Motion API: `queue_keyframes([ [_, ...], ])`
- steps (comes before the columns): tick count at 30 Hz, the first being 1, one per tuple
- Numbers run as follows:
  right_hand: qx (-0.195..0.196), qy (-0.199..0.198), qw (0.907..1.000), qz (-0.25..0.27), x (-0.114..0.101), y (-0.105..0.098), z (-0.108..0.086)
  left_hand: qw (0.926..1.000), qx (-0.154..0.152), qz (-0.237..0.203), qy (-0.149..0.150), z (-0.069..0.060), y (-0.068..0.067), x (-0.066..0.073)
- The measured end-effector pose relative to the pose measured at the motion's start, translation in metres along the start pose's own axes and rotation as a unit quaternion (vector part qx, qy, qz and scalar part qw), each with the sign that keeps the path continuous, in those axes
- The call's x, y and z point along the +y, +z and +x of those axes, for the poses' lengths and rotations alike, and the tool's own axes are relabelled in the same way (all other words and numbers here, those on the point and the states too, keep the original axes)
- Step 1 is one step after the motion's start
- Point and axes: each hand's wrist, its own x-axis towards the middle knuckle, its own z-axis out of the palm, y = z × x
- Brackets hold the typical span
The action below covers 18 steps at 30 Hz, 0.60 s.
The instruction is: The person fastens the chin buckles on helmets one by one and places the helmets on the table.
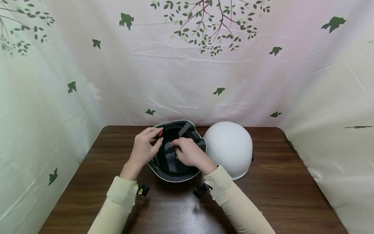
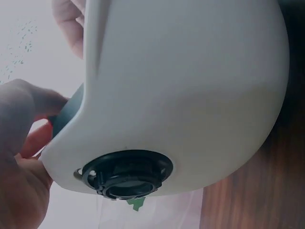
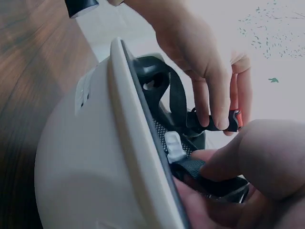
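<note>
A white helmet [image 1: 176, 178] lies upturned on the table, its black lining facing up. At its left rim my left hand [image 1: 143, 148] pinches a black chin-strap buckle [image 3: 220, 121] with a red end, seen best in the right wrist view. My right hand [image 1: 191, 152] reaches into the helmet from the right. Its thumb and fingers hold a black strap [image 3: 193, 167] just inside the rim. In the left wrist view the helmet's white shell [image 2: 190, 86] fills most of the picture and hides part of both hands.
A second white helmet [image 1: 229, 146] sits dome up, close against the right side of the first. A brown wooden table [image 1: 271, 195] lies beneath them. Behind and at the sides hangs a pale cloth [image 1: 175, 78] printed with leaves and branches.
</note>
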Motion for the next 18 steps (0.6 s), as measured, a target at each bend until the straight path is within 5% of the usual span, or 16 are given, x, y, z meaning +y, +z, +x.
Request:
queue_keyframes([
  [10,0.054,0.015,0.9980,0.030,0.0041,0.0028,-0.0024,0.9979,-0.058,-0.004,-0.029,0.0030,-0.0030,0.0037],
  [18,0.095,0.023,0.9948,0.029,0.0039,0.0031,-0.0049,0.9967,-0.074,0.001,-0.034,-0.0029,0.0008,0.0038],
])
